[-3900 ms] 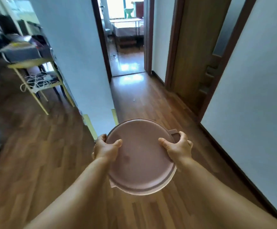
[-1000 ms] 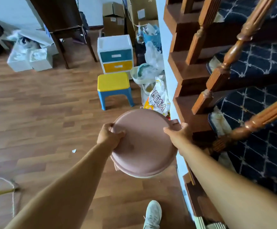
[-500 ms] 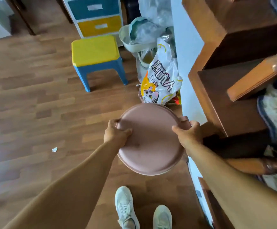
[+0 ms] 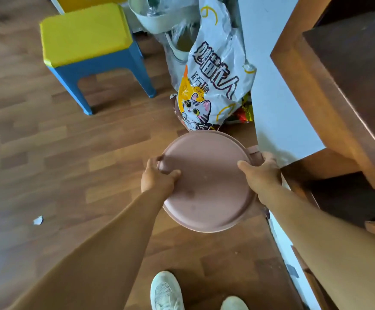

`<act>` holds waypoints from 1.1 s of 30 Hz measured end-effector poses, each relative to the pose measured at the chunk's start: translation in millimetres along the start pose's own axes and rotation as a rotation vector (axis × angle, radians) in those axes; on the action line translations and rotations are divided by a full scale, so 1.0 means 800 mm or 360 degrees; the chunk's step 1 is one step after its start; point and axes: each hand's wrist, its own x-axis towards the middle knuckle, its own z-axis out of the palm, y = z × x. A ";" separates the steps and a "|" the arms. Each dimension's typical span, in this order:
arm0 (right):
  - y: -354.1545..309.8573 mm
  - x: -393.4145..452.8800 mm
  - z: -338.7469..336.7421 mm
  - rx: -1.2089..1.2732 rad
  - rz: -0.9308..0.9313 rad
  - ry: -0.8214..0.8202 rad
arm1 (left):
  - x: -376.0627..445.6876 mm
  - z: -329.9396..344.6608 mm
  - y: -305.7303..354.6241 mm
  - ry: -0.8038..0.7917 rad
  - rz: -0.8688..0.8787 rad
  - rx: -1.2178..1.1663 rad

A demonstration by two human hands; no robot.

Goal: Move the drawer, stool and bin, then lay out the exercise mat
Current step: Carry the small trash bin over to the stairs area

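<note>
1. Nearest, two pale shoes (image 4: 166, 291) on wood floor (image 4: 48, 153).
2. Left hand (image 4: 157, 180) and right hand (image 4: 260, 173) clamp opposite rims of pink lidded bin (image 4: 209, 182), held above floor.
3. Beyond: cat-print bag (image 4: 211, 81), then yellow-topped blue stool (image 4: 88, 41).

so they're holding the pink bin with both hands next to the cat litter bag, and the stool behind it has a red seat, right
Not quite: the stool has a yellow seat on blue legs, not red, as the head view shows. The rest holds: the left hand and right hand both grip the pink bin, which is next to the cat-print bag.
</note>
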 end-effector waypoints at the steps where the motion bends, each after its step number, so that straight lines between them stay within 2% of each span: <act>1: 0.002 0.004 0.002 -0.0004 -0.0004 0.0000 | 0.003 0.004 -0.002 0.0004 0.0008 0.0002; 9: 0.009 0.028 0.011 -0.0132 -0.0065 0.0039 | 0.021 0.027 0.003 0.0011 0.0099 0.0020; 16: -0.020 0.001 -0.003 -0.0193 -0.0153 0.0036 | -0.007 0.008 0.035 0.0080 0.0106 0.0036; 19: -0.057 -0.023 -0.023 0.0018 -0.0281 0.0062 | -0.036 -0.003 0.077 0.0129 0.0229 -0.0097; 24: -0.148 -0.075 -0.081 0.0469 -0.0497 0.0150 | -0.106 -0.034 0.188 0.0140 0.0400 -0.0549; 29: -0.249 -0.151 -0.160 0.0813 -0.0732 0.0115 | -0.204 -0.094 0.293 0.0231 0.0607 -0.0817; 33: -0.316 -0.225 -0.249 0.1033 -0.0891 0.0234 | -0.300 -0.151 0.356 0.0141 0.0782 -0.1062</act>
